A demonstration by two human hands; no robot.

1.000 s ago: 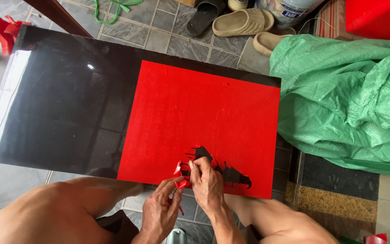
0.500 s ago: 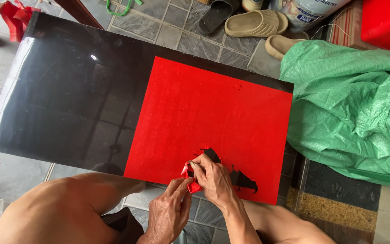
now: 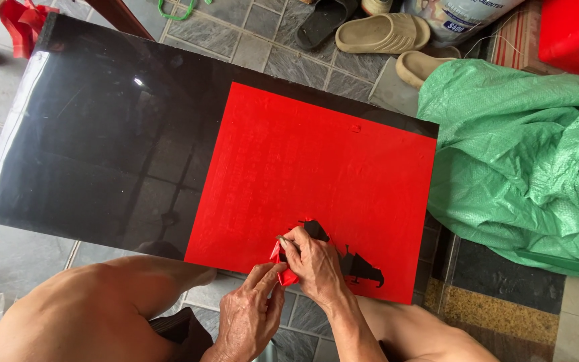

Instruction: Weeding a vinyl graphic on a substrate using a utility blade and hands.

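Head view, looking down: nearest are my two bare knees, and between them my two hands at the near edge of the one red sheet (image 3: 309, 171). My left hand (image 3: 249, 318) pinches a peeled-up red strip (image 3: 281, 263) between thumb and fingertips. My right hand (image 3: 316, 265) lies knuckles-up on the sheet, fingers curled and pressed to the same strip; what its fingertips grip I cannot tell. Just right of that hand the red is stripped away in one ragged patch, showing black beneath. The sheet lies flat on one black glossy board (image 3: 95, 147), covering its right half; the board's left half is bare and mirrors the light. To the right, beside the board, sits one heap of green woven sacking (image 3: 524, 154). Farther off on the tiled floor I count three sandals: two beige (image 3: 383, 33), one dark (image 3: 323, 23). Far right corner, a red container (image 3: 577, 33); far left, crumpled red scraps (image 3: 25, 20).
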